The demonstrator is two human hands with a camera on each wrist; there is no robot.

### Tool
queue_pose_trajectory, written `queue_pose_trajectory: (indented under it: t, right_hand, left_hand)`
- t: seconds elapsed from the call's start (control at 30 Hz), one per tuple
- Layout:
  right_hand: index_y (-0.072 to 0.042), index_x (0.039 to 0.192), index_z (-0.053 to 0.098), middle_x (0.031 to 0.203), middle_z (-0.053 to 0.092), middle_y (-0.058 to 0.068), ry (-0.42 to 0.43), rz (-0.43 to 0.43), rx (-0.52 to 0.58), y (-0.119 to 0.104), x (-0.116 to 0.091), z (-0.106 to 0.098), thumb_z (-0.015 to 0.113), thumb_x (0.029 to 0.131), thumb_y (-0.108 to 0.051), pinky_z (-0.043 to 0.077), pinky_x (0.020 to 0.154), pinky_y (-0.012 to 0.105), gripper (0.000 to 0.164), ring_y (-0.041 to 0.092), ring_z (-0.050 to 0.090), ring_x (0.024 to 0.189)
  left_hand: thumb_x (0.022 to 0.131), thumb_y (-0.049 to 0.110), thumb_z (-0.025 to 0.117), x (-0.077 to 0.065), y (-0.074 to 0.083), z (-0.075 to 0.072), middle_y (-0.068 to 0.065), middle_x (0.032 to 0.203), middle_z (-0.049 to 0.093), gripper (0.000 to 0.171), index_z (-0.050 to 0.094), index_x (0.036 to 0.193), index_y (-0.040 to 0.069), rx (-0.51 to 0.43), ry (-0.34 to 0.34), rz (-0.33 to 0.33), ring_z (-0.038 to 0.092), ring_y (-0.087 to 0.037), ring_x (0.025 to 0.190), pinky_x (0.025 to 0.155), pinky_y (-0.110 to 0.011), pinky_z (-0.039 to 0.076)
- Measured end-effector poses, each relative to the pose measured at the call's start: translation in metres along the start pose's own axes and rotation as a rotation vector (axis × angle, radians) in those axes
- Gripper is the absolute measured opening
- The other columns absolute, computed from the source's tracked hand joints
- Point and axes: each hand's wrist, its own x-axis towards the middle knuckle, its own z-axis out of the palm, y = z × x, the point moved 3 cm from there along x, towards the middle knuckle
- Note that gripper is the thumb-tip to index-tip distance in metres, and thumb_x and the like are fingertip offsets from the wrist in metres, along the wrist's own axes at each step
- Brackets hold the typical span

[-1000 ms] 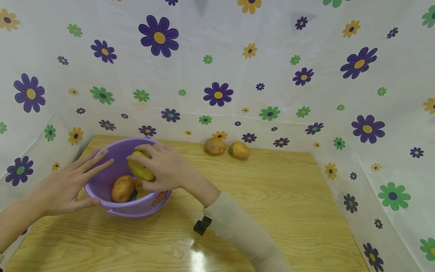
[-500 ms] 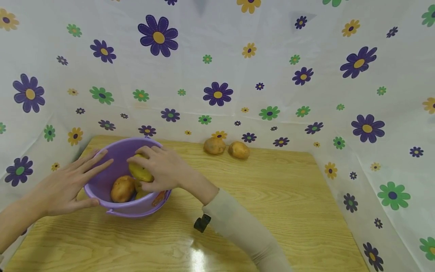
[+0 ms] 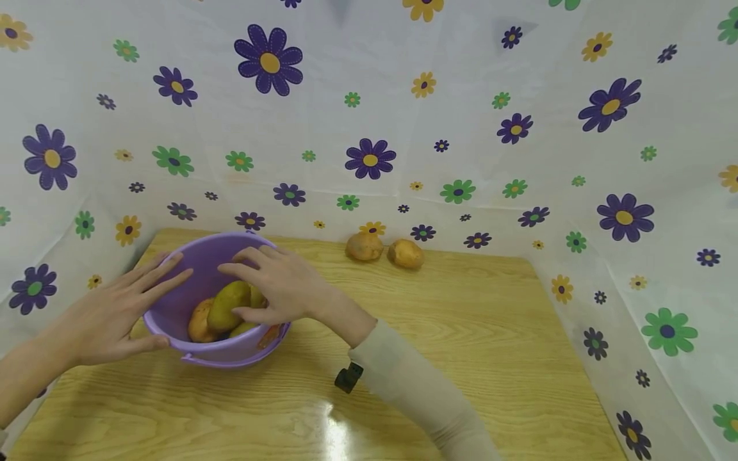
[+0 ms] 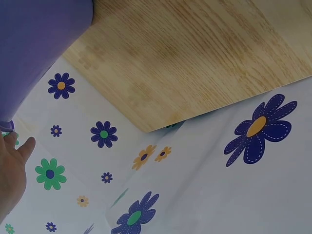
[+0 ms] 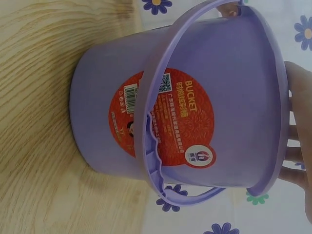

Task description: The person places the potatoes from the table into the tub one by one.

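Note:
A purple bucket (image 3: 173, 317) with potatoes and fruit inside stands on the left of the wooden table. My left hand (image 3: 118, 314) rests on its near-left rim with straight, spread fingers; in the left wrist view only part of that hand (image 4: 12, 170) shows at the edge. Over the bucket's right side reaches my right hand (image 3: 282, 285), its fingers bent and parted with nothing pinched between them. Just below its fingers, a smooth yellow-green fruit (image 3: 229, 306) like a mango lies in the bucket. A brown potato (image 3: 200, 322) lies beside it, with more yellow-green fruit partly hidden.
Two potatoes, one (image 3: 364, 246) and another (image 3: 406, 254), lie at the table's back edge. The bucket's handle (image 5: 155, 97) hangs down over a red label (image 5: 187, 124). A flowered white sheet (image 3: 369, 96) walls the table (image 3: 461, 333) at the back and sides.
My right hand has let go of the yellow-green fruit, which has dropped toward the near left inside the bucket and now partly covers the potato. My left hand has stayed on the rim.

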Motion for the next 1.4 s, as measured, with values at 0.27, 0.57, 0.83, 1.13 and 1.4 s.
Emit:
queue_pose_trajectory:
  t: [0.27,0.57,0.83,1.13,1.4]
  right_hand:
    - [-0.02,0.154,0.053,0.148,0.059,0.007,0.094,-0.014,0.039,0.011,-0.013,-0.004,0.069,0.093,-0.063,0.054,0.108,0.031,0.077,0.022,0.065,0.128]
    - [-0.017,0.154,0.053,0.15,0.06,0.009,0.177,0.007,0.007,0.031,-0.025,-0.012,0.071,0.089,-0.065,0.051,0.112,0.036,0.082,0.023,0.063,0.132]
    - [-0.018,0.151,0.057,0.146,0.064,0.009,0.219,0.019,-0.049,0.046,-0.035,-0.013,0.07,0.089,-0.068,0.055,0.107,0.037,0.081,0.024,0.065,0.13]
    - [-0.016,0.15,0.057,0.144,0.066,0.009,0.293,0.025,-0.12,0.065,-0.048,-0.009,0.071,0.087,-0.067,0.056,0.108,0.04,0.082,0.025,0.066,0.129]
    - [-0.013,0.149,0.057,0.143,0.066,0.011,0.313,0.071,-0.127,0.083,-0.062,0.006,0.073,0.085,-0.064,0.057,0.105,0.044,0.083,0.028,0.065,0.129]
  left_hand:
    - [0.091,0.082,0.055,0.001,0.0,0.0,-0.013,0.178,0.022,0.101,0.036,0.166,0.017,0.0,-0.004,-0.002,0.006,-0.02,0.168,0.123,-0.013,-0.007]
    - [0.089,0.082,0.057,0.002,0.0,0.0,-0.014,0.177,0.023,0.102,0.037,0.165,0.017,0.002,0.004,0.009,0.008,-0.019,0.168,0.123,-0.012,-0.007]
    - [0.088,0.083,0.058,0.002,0.0,0.0,-0.015,0.177,0.024,0.104,0.038,0.164,0.015,0.003,0.006,0.017,0.004,-0.016,0.168,0.123,-0.01,-0.006]
    - [0.088,0.082,0.058,0.0,-0.001,0.0,-0.015,0.177,0.024,0.103,0.038,0.165,0.015,0.006,0.009,0.016,0.008,-0.019,0.168,0.123,-0.011,-0.006]
    - [0.089,0.083,0.055,0.001,-0.001,-0.001,-0.017,0.176,0.025,0.104,0.039,0.164,0.013,0.004,0.018,0.034,-0.001,-0.011,0.167,0.126,-0.013,-0.007]
